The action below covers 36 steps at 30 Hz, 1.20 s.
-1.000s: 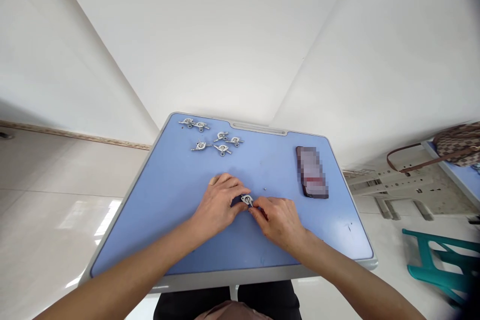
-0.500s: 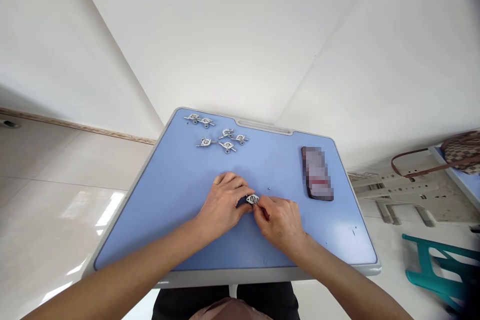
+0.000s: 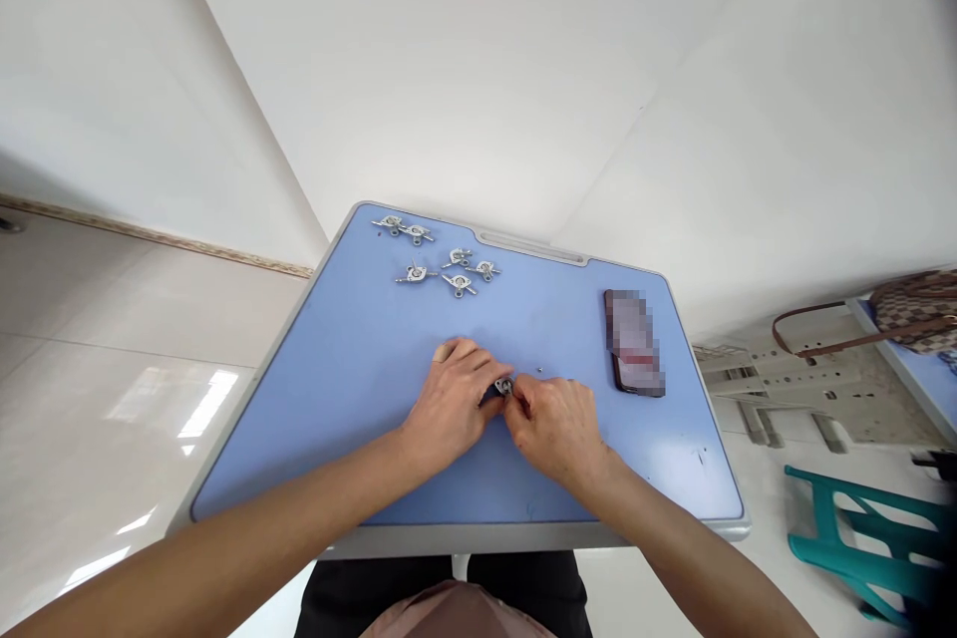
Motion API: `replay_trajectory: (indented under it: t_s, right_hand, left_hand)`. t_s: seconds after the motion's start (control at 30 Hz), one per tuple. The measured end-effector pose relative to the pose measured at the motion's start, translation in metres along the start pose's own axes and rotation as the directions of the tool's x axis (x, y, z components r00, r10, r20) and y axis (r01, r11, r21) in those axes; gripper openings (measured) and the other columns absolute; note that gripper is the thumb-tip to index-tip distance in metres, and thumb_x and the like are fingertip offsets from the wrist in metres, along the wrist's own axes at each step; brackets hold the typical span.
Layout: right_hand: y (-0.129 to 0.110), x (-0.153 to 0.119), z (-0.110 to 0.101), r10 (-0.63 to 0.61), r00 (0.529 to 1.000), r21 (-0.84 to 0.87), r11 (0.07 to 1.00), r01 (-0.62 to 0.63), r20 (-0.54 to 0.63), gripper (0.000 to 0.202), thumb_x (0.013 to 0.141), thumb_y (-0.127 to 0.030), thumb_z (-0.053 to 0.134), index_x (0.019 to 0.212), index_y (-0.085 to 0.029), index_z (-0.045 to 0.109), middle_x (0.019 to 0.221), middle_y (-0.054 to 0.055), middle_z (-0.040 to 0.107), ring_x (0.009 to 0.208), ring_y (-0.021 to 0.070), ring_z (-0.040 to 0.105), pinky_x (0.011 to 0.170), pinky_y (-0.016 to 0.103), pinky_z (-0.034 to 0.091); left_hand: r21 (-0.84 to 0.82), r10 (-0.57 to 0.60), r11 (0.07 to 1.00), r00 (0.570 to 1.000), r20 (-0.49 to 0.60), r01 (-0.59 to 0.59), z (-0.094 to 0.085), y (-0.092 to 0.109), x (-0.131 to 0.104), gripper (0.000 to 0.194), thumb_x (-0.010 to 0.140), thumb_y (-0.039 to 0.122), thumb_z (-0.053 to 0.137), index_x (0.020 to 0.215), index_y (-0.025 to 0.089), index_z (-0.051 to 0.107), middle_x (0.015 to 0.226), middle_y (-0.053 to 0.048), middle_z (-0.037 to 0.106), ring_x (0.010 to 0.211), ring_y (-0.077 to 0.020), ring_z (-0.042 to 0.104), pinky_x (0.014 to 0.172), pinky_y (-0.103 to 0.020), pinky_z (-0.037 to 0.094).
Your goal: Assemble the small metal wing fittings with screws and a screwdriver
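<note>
Both hands meet over the front middle of the blue desk, around a small silver metal valve (image 3: 504,386) with an oval two-holed flange. My left hand (image 3: 455,397) pinches it from the left between thumb and fingers. At its right side my right hand (image 3: 557,424) is closed, thumb and curled forefinger pressed onto the valve; those fingertips are partly hidden. A tiny metal piece (image 3: 539,370) lies on the desk just beyond my right hand. Several similar valves lie at the back left, among them one valve (image 3: 417,273) and another valve (image 3: 459,285).
A phone (image 3: 634,343) with a blurred screen lies on the right of the blue desk (image 3: 321,369). A pen groove (image 3: 532,247) runs along the back edge, close to the white wall. To the right are a green stool (image 3: 859,528) and a checkered bag (image 3: 916,309).
The view has shifted slightly. Both hands keep their hold on the valve; my right fingers now cover more of it, and the flange looks turned a little.
</note>
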State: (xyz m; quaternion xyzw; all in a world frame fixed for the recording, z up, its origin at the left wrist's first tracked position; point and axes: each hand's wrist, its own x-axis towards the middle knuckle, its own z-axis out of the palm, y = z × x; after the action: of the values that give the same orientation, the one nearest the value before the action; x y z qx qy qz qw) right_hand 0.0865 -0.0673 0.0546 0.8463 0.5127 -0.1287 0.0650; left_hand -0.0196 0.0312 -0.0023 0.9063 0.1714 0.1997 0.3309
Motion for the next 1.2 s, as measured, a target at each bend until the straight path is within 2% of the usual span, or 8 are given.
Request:
replay_trajectory:
  t_s: [0.2, 0.43, 0.67, 0.83, 0.97, 1.1, 1.2]
  right_hand:
    - [-0.003, 0.004, -0.011, -0.013, 0.998, -0.058, 0.998, 0.016, 0.066, 0.023, 0.086, -0.023, 0.045, 0.081, -0.021, 0.068, 0.069, 0.003, 0.070, 0.060, 0.0171, 0.060, 0.051, 0.031, 0.014]
    - [0.001, 0.007, -0.012, -0.069, 0.994, -0.098, 0.992, 0.077, 0.087, 0.021, 0.085, -0.022, 0.048, 0.085, -0.021, 0.069, 0.068, 0.004, 0.069, 0.060, 0.0175, 0.060, 0.052, 0.030, 0.015]
    - [0.005, 0.007, -0.009, -0.090, 0.992, -0.089, 0.991, 0.098, 0.085, 0.021, 0.086, -0.023, 0.047, 0.086, -0.022, 0.068, 0.070, 0.004, 0.070, 0.061, 0.0173, 0.060, 0.052, 0.030, 0.017]
    - [0.001, 0.006, -0.015, -0.095, 0.989, -0.142, 0.984, 0.110, 0.112, 0.024, 0.090, -0.023, 0.044, 0.092, -0.021, 0.068, 0.073, 0.006, 0.071, 0.064, 0.0196, 0.063, 0.052, 0.029, 0.019]
    - [-0.001, 0.006, -0.017, -0.102, 0.986, -0.160, 0.980, 0.122, 0.132, 0.024, 0.092, -0.023, 0.044, 0.095, -0.020, 0.068, 0.074, 0.007, 0.071, 0.067, 0.0205, 0.065, 0.053, 0.029, 0.021]
    - [0.003, 0.003, -0.011, -0.092, 0.988, -0.138, 0.984, 0.109, 0.120, 0.023, 0.094, -0.026, 0.045, 0.094, -0.020, 0.067, 0.076, 0.006, 0.071, 0.067, 0.0193, 0.064, 0.052, 0.030, 0.018]
    - [0.012, 0.001, -0.004, -0.083, 0.992, -0.035, 0.996, 0.086, 0.096, 0.021, 0.093, -0.033, 0.050, 0.090, -0.022, 0.067, 0.074, 0.003, 0.070, 0.065, 0.0172, 0.062, 0.052, 0.029, 0.016]
  left_hand:
    - [-0.024, -0.076, 0.997, 0.997, 0.003, 0.076, 0.000, 0.002, -0.001, 0.034, 0.077, 0.005, 0.058, 0.108, 0.021, 0.060, 0.086, -0.002, 0.068, 0.090, -0.0228, 0.057, 0.087, -0.041, 0.039]
    - [0.021, -0.016, 1.000, 1.000, 0.013, 0.016, -0.003, 0.004, 0.001, 0.012, 0.080, 0.009, 0.059, 0.085, 0.020, 0.062, 0.082, -0.002, 0.067, 0.088, -0.0220, 0.055, 0.085, -0.040, 0.038]
    - [0.022, -0.040, 0.999, 0.999, 0.035, 0.039, -0.005, 0.004, 0.004, 0.010, 0.079, 0.010, 0.063, 0.081, 0.020, 0.064, 0.080, -0.001, 0.068, 0.087, -0.0217, 0.055, 0.081, -0.038, 0.037]
    - [-0.027, -0.034, 0.999, 0.995, 0.094, 0.037, -0.011, 0.002, 0.004, 0.014, 0.078, 0.010, 0.065, 0.085, 0.021, 0.067, 0.082, 0.000, 0.069, 0.091, -0.0217, 0.056, 0.084, -0.039, 0.037]
    - [-0.050, -0.039, 0.998, 0.995, 0.087, 0.043, -0.013, 0.001, 0.003, 0.011, 0.080, 0.012, 0.065, 0.084, 0.022, 0.068, 0.081, 0.000, 0.069, 0.091, -0.0216, 0.056, 0.085, -0.039, 0.038]
    - [-0.037, -0.048, 0.998, 0.997, 0.057, 0.050, -0.011, 0.003, 0.003, 0.014, 0.080, 0.009, 0.062, 0.082, 0.021, 0.068, 0.079, 0.000, 0.069, 0.089, -0.0208, 0.056, 0.085, -0.038, 0.039]
    - [-0.036, -0.063, 0.997, 0.997, 0.047, 0.065, -0.011, 0.004, 0.003, 0.012, 0.080, 0.011, 0.062, 0.080, 0.021, 0.068, 0.078, 0.001, 0.069, 0.088, -0.0201, 0.056, 0.084, -0.038, 0.038]
